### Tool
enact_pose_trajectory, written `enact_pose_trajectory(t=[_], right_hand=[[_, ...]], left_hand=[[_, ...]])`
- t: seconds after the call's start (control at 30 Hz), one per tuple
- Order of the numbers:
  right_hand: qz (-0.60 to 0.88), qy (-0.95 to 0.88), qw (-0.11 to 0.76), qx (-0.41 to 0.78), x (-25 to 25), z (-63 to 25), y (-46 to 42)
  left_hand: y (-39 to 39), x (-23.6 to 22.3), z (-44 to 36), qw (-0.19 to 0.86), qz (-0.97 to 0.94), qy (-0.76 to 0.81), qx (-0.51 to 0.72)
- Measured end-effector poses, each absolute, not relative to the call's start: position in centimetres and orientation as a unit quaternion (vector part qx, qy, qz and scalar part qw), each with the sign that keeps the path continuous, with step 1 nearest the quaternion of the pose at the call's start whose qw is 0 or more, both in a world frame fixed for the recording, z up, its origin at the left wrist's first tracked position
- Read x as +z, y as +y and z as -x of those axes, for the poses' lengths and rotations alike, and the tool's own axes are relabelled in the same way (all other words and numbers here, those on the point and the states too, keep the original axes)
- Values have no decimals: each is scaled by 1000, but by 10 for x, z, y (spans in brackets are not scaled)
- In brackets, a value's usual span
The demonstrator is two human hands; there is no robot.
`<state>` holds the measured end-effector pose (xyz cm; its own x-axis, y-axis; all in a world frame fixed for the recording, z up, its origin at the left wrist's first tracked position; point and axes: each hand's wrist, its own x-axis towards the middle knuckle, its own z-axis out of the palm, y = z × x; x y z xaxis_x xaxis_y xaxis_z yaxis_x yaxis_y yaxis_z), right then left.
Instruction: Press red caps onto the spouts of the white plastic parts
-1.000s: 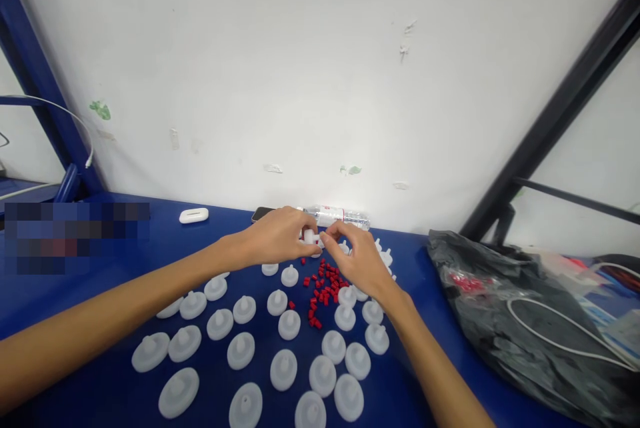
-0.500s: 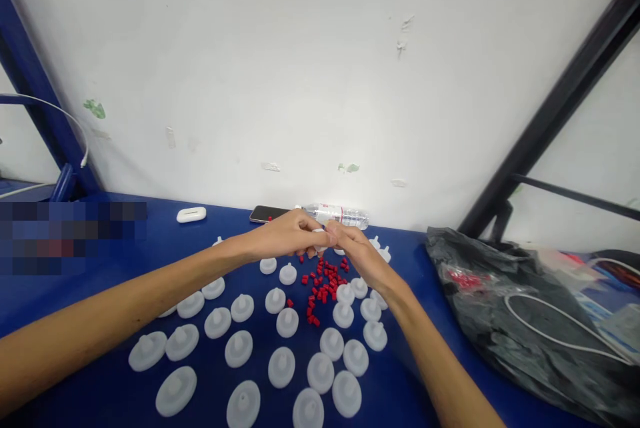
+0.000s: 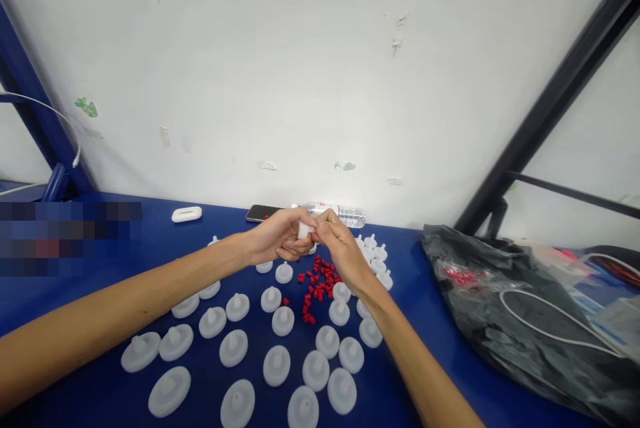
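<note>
In front of me my left hand (image 3: 275,238) is closed around a small white plastic piece (image 3: 303,231), turned on its side with its narrow stem pointing right. My right hand (image 3: 341,241) meets it there, thumb and fingers pinched at the stem's tip. Whether something small lies between those fingertips is hidden. Below the hands, a loose heap of short red plastic pieces (image 3: 320,281) lies on the blue table (image 3: 400,375). Many white spouted discs (image 3: 277,366) lie around it, stems up.
More white spouted pieces (image 3: 380,266) cluster behind my right wrist. Along the wall lie a white case (image 3: 187,215), a phone (image 3: 260,213) and a clear bottle (image 3: 353,217). At right, a dark plastic bag (image 3: 480,308) carries a clear packet of red pieces (image 3: 463,276) and a white cable (image 3: 550,328).
Both hands have turned slightly, bringing the white piece and its stem into sight between them. The right fingers are now at the stem's tip. The whole view has shifted a little.
</note>
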<state>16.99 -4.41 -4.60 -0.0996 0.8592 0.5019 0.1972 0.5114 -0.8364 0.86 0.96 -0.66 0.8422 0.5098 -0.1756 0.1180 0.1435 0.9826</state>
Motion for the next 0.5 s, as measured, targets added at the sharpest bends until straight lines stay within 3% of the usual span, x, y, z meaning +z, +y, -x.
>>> enact_pose_trajectory(t=[0.3, 0.5], right_hand=[[418, -671, 550, 269, -55, -160, -41], [456, -715, 510, 144, -39, -182, -50]], left_hand=[[15, -15, -9, 744, -611, 238, 124], [22, -14, -3, 760, -588, 264, 86]])
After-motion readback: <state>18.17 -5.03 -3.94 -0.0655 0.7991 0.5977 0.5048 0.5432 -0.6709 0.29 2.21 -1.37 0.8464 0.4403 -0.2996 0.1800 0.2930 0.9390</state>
